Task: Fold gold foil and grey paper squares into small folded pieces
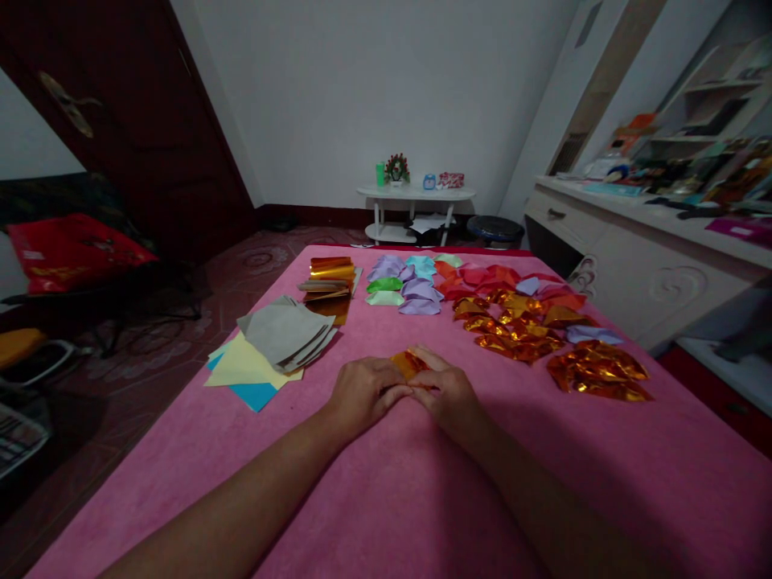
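Between my two hands, low over the pink cloth, is a small piece of gold foil paper (pixel 408 364), partly hidden by my fingers. My left hand (pixel 367 392) pinches its left side with thumb and fingers. On the right side, my right hand (pixel 447 396) grips it too, and the two thumbs almost meet at the near edge. Folded gold foil pieces (pixel 597 370) lie to the right of my hands. Farther off are folded paper pieces in purple (pixel 420 296), green (pixel 384 285) and red (pixel 476 277).
Left of my hands lie grey paper sheets (pixel 286 328), yellow sheets (pixel 250 360) and a blue sheet (pixel 254 396). Behind them is a stack of gold foil sheets (pixel 330 273). A pink cloth (pixel 374 498) covers the table. A white dresser (pixel 639 257) stands at the right.
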The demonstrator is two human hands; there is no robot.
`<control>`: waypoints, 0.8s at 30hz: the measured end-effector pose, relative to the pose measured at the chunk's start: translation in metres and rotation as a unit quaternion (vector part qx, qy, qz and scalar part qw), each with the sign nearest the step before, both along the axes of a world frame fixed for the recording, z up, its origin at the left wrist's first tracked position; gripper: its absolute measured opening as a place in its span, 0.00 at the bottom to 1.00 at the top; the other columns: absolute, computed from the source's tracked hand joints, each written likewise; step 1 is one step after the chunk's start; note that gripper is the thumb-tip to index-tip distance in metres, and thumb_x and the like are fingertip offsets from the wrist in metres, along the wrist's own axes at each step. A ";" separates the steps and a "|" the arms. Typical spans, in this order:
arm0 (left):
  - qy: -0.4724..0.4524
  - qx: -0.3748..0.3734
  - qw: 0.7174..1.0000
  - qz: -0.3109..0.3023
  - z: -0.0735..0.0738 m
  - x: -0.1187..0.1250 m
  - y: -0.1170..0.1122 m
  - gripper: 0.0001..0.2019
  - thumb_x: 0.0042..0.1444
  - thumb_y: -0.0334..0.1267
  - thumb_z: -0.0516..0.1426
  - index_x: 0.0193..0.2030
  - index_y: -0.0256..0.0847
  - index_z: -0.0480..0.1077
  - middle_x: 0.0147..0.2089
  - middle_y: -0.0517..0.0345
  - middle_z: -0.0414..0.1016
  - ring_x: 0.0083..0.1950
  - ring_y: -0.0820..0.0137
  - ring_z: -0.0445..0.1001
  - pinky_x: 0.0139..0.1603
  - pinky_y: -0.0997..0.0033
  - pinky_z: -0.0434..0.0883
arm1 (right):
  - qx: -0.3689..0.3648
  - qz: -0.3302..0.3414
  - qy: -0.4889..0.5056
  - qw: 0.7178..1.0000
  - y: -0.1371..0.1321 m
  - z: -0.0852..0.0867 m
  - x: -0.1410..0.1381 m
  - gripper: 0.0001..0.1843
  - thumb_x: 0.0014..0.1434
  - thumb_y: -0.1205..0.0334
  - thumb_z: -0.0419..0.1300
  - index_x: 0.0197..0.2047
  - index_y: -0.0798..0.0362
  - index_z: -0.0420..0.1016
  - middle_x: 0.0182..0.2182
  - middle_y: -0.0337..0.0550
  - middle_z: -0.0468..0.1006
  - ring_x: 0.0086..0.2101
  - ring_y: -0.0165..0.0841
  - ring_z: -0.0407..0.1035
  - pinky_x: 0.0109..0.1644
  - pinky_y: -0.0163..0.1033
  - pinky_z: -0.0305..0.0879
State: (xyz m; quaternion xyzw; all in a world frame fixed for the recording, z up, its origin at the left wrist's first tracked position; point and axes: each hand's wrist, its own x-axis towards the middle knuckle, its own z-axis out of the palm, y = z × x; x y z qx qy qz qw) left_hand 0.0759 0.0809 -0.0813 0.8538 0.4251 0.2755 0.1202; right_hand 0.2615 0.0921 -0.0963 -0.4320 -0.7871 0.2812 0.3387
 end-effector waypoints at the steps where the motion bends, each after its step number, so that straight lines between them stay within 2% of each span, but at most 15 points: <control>1: 0.003 -0.004 1.000 0.005 0.000 0.001 -0.001 0.13 0.61 0.45 0.53 0.35 0.40 0.75 0.36 0.55 0.78 0.37 0.69 0.76 0.40 0.72 0.67 | 0.007 0.001 0.001 1.000 0.001 -0.001 0.000 0.08 0.53 0.67 0.60 0.32 0.51 0.82 0.58 0.49 0.68 0.59 0.43 0.60 0.63 0.49 0.55; 7: 0.002 -0.040 0.999 0.032 0.004 -0.001 -0.003 0.09 0.59 0.39 0.54 0.32 0.39 0.73 0.33 0.56 0.78 0.34 0.69 0.76 0.35 0.74 0.66 | -0.012 -0.032 0.023 0.999 0.006 0.005 0.008 0.08 0.48 0.72 0.60 0.24 0.52 0.78 0.55 0.48 0.72 0.55 0.44 0.65 0.59 0.51 0.60; 13: -0.051 -0.071 0.996 0.016 0.001 -0.005 -0.002 0.07 0.57 0.36 0.57 0.29 0.40 0.73 0.36 0.58 0.79 0.36 0.70 0.77 0.39 0.74 0.68 | -0.016 -0.057 0.039 0.997 0.017 -0.002 0.024 0.07 0.48 0.71 0.61 0.24 0.52 0.79 0.50 0.48 0.76 0.48 0.42 0.72 0.51 0.48 0.68; 15: -0.073 -0.071 0.995 0.008 -0.001 -0.006 -0.003 0.05 0.55 0.34 0.58 0.28 0.40 0.73 0.37 0.59 0.79 0.37 0.71 0.77 0.39 0.74 0.69 | 0.018 -0.064 0.040 0.997 0.018 -0.001 0.027 0.07 0.48 0.70 0.61 0.25 0.51 0.80 0.45 0.47 0.78 0.44 0.41 0.73 0.48 0.47 0.70; 18: -0.107 -0.026 0.994 0.008 -0.003 -0.010 -0.003 0.06 0.52 0.27 0.57 0.28 0.40 0.73 0.35 0.59 0.79 0.36 0.71 0.76 0.38 0.74 0.69 | 0.124 -0.078 0.050 0.988 0.014 0.008 0.027 0.06 0.50 0.70 0.62 0.27 0.50 0.78 0.38 0.44 0.80 0.41 0.39 0.73 0.48 0.48 0.68; 21: -0.169 0.042 0.984 0.025 -0.002 -0.015 0.000 0.11 0.47 0.20 0.54 0.23 0.39 0.69 0.35 0.59 0.78 0.38 0.72 0.75 0.39 0.74 0.68 | 0.210 -0.089 0.083 0.970 0.006 0.021 0.024 0.06 0.53 0.71 0.62 0.29 0.50 0.76 0.32 0.42 0.79 0.38 0.36 0.72 0.46 0.46 0.69; 24: -0.209 0.066 0.974 0.062 0.004 -0.019 0.002 0.11 0.47 0.20 0.53 0.21 0.38 0.65 0.38 0.57 0.77 0.39 0.72 0.74 0.41 0.74 0.68 | 0.262 -0.090 0.088 0.957 -0.001 0.029 0.023 0.07 0.54 0.72 0.61 0.31 0.50 0.74 0.28 0.40 0.78 0.34 0.34 0.71 0.41 0.43 0.69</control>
